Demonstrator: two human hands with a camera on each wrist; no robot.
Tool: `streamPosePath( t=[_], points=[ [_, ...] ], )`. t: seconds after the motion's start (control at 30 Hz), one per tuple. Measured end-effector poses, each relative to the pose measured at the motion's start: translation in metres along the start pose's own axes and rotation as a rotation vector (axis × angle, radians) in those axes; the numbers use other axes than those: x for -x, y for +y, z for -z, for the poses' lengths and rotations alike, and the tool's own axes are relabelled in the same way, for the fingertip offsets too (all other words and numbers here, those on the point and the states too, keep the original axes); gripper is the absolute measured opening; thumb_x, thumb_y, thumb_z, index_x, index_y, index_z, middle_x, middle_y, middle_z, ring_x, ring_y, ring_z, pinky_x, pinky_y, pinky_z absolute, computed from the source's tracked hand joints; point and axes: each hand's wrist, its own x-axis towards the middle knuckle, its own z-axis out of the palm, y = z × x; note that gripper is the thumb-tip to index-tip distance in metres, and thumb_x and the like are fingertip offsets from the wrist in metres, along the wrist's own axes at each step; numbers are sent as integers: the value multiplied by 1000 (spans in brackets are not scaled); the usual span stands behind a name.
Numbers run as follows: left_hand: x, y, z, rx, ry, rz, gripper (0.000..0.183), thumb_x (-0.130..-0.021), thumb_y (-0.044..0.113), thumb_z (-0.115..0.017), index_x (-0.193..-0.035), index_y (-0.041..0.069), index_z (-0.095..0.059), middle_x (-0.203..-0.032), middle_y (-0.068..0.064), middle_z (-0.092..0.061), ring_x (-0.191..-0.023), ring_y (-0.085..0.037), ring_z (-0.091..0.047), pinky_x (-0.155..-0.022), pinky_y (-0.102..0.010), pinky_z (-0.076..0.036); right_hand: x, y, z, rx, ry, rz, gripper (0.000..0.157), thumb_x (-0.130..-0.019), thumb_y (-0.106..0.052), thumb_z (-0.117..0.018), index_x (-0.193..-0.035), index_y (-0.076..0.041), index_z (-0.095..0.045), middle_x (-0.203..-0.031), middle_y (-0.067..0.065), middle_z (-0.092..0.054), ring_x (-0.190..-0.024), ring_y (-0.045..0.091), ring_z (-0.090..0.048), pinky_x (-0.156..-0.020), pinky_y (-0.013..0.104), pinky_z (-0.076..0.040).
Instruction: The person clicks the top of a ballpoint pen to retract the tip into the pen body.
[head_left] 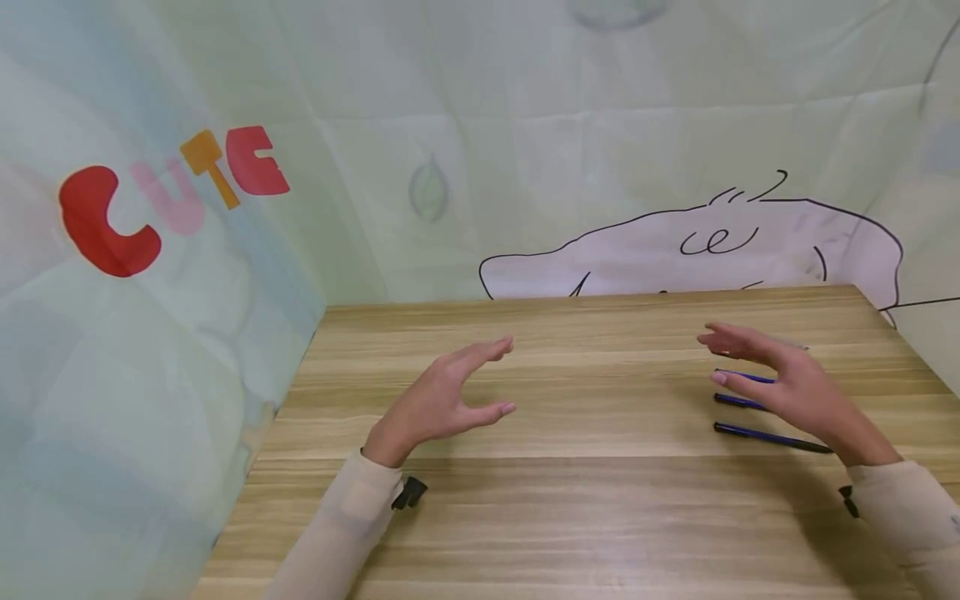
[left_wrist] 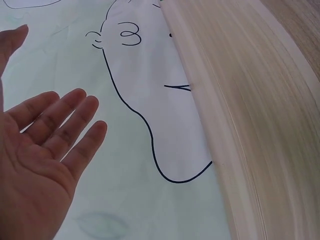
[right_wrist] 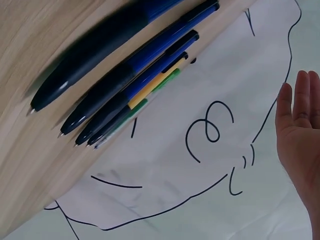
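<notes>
My left hand (head_left: 438, 396) hovers over the left-middle of the table with fingers and thumb spread apart, holding nothing. The left wrist view shows its bare palm (left_wrist: 40, 160). On the right, my right hand (head_left: 798, 392) is held above a row of pens, its fingers extended and nothing in its grasp. The nearest blue pen (head_left: 772, 437) lies uncovered in front of the hand, while others are partly hidden beneath it. In the right wrist view several pens lie side by side: blue ones with black grips (right_wrist: 92, 57), a yellow one (right_wrist: 150, 90) and a green one (right_wrist: 167, 80).
The wood-grain table (head_left: 570, 517) reaches back to a printed cloth backdrop (head_left: 375, 167) along its far and left edges. The cloth carries a cartoon outline and coloured letters (head_left: 112, 225). Black clips (head_left: 409, 492) sit at the sleeve cuffs.
</notes>
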Motion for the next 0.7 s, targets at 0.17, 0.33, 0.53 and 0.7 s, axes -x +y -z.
streamPosePath(
  t=[0.17,0.33,0.53,0.7],
  points=[
    [1,0,0,53,8,1,75,-87,29,-81,-150,9,-49,-144,-8,-59,-128,-21,-60,-107,-39,-49,-2,10,6,-3,17,-1,63,-93,-15,-75,-150,-25,-51,-136,2,-66,-121,-8,-56,-92,3,-40],
    [2,1,1,91,4,25,73,-88,29,-81,-151,11,-49,-145,-7,-59,-128,-20,-60,-105,-38,-51,-2,15,10,1,19,2,63,-92,-14,-76,-149,-28,-52,-132,-4,-66,-117,-5,-58,-92,4,-40],
    [3,1,2,125,1,46,72,-88,27,-81,-151,13,-49,-145,-5,-59,-128,-19,-60,-104,-38,-51,-2,27,16,14,-12,-24,62,-94,-16,-75,-150,-28,-50,-133,-7,-65,-118,-8,-56,-91,4,-40],
    [3,0,2,126,-7,60,71,-88,28,-81,-151,14,-50,-145,-3,-58,-128,-18,-60,-104,-37,-51,-3,35,23,58,-41,-118,58,-94,-29,-75,-147,-32,-53,-139,-5,-62,-121,-16,-48,-89,3,-35]
  ],
)
